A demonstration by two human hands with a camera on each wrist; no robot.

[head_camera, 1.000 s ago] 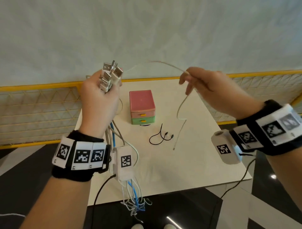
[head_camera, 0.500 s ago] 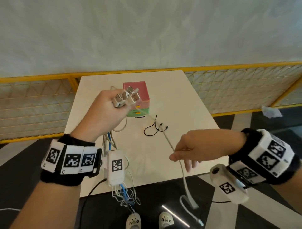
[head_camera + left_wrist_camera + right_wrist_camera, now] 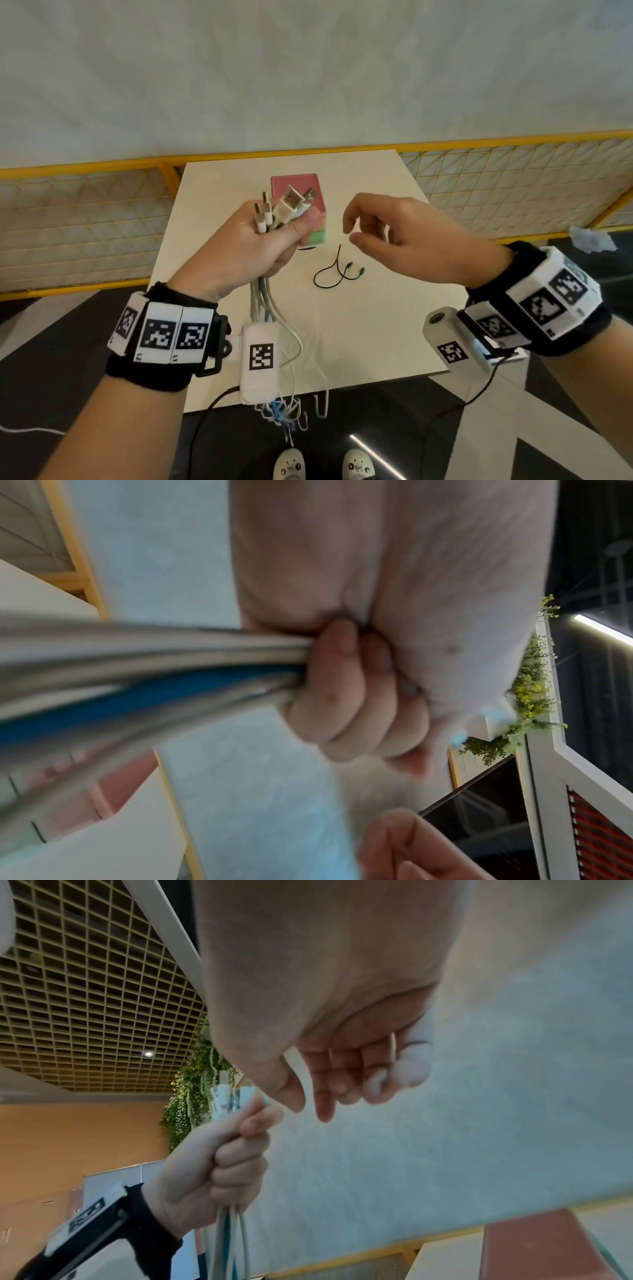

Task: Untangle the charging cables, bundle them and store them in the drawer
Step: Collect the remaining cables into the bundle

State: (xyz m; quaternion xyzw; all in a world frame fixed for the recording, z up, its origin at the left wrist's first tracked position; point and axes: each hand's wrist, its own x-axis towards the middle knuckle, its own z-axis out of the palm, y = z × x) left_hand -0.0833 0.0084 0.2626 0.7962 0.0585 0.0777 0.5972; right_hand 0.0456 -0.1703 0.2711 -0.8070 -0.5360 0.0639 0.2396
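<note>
My left hand (image 3: 253, 240) grips a bundle of white and blue charging cables (image 3: 270, 308) in a fist above the table. Their USB plugs (image 3: 289, 205) stick up out of the fist and the loose ends (image 3: 281, 411) dangle below the table's front edge. The left wrist view shows the fingers (image 3: 342, 696) curled round the cables (image 3: 154, 674). My right hand (image 3: 394, 236) hovers just right of the plugs, fingers loosely curled, holding nothing; its fingers (image 3: 325, 1085) hang empty. Behind the left hand stands a small pink and green drawer box (image 3: 311, 192).
A thin black cable (image 3: 337, 274) lies looped on the white table (image 3: 376, 325) in front of the drawer box. A yellow-framed mesh fence (image 3: 85, 222) runs behind and beside the table. My shoes (image 3: 289, 466) show on the dark floor below.
The right hand let go of the white cable it was drawing down and rose beside the plugs. That cable now hangs with the others from the left fist, which shifted slightly.
</note>
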